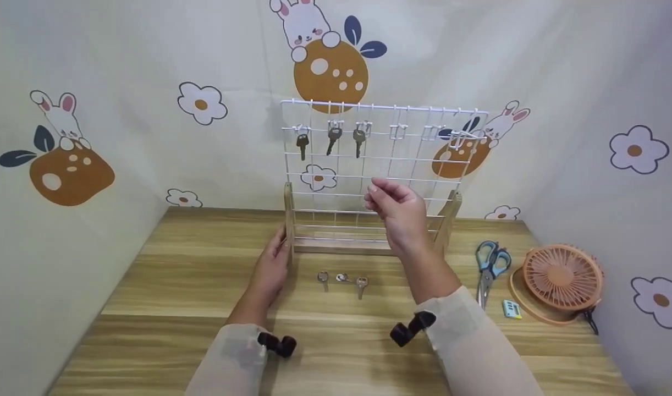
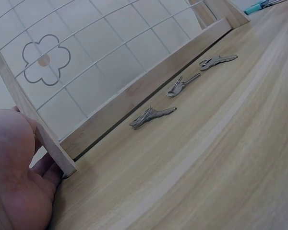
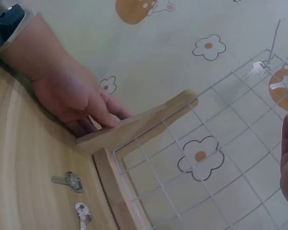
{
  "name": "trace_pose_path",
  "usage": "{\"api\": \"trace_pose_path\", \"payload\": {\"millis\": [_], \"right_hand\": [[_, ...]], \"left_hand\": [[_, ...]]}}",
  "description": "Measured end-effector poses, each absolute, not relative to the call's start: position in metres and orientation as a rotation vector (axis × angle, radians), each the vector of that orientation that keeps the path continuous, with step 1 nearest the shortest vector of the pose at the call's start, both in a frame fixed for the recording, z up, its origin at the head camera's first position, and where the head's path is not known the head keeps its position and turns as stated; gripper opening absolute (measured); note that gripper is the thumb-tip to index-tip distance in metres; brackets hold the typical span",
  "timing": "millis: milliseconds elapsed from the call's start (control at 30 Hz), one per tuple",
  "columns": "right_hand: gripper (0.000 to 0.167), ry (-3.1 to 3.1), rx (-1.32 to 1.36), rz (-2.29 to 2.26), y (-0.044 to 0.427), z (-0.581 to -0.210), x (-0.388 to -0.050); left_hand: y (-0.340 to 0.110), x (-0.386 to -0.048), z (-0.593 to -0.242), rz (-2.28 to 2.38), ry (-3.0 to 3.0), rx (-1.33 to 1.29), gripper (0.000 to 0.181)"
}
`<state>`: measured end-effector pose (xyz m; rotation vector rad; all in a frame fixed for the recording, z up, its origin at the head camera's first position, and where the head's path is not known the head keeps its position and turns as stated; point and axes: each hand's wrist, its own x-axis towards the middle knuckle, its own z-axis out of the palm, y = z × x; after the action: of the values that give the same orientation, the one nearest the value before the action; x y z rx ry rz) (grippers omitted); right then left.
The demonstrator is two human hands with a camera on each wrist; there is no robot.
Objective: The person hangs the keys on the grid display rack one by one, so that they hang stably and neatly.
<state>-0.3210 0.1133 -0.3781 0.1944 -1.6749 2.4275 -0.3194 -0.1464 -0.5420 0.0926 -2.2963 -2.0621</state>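
A white wire grid rack (image 1: pixel 377 179) stands upright in a wooden base. My left hand (image 1: pixel 271 269) grips the base's left wooden post (image 2: pixel 50 143) near the tabletop, thumb on one side and fingers behind. Three keys with rings hang along the grid's upper left: a left key (image 1: pixel 303 146), a middle key (image 1: pixel 333 141) and a right key (image 1: pixel 359 143). In front of the grid, my right hand (image 1: pixel 402 212) is raised with loosely bent fingers; nothing shows between them. On the table before the base lie three more keys: one key (image 1: pixel 323 279), another key (image 1: pixel 342 278) and a third key (image 1: pixel 362 286).
Bare white hooks (image 1: pixel 397 131) sit on the grid's upper right. To the right of the rack lie blue-handled scissors (image 1: pixel 491 267), a small light-blue item (image 1: pixel 511 309) and an orange fan (image 1: pixel 564 278). Patterned curtains (image 1: pixel 231 159) surround the wooden table (image 1: pixel 165 297).
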Motion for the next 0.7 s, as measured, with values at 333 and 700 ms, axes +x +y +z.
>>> {"api": "trace_pose_path", "payload": {"millis": [333,700], "right_hand": [[0.011,-1.887,0.116,2.422,0.142,-0.461,-0.311],[0.031,-2.183,0.023,2.321,0.153,-0.507,-0.322]], "left_hand": [[-0.147,-0.320,-0.541,-2.061,-2.320,0.119,0.056],[-0.148,-0.321,-0.541,-2.070,-2.324,0.069,0.055]]}}
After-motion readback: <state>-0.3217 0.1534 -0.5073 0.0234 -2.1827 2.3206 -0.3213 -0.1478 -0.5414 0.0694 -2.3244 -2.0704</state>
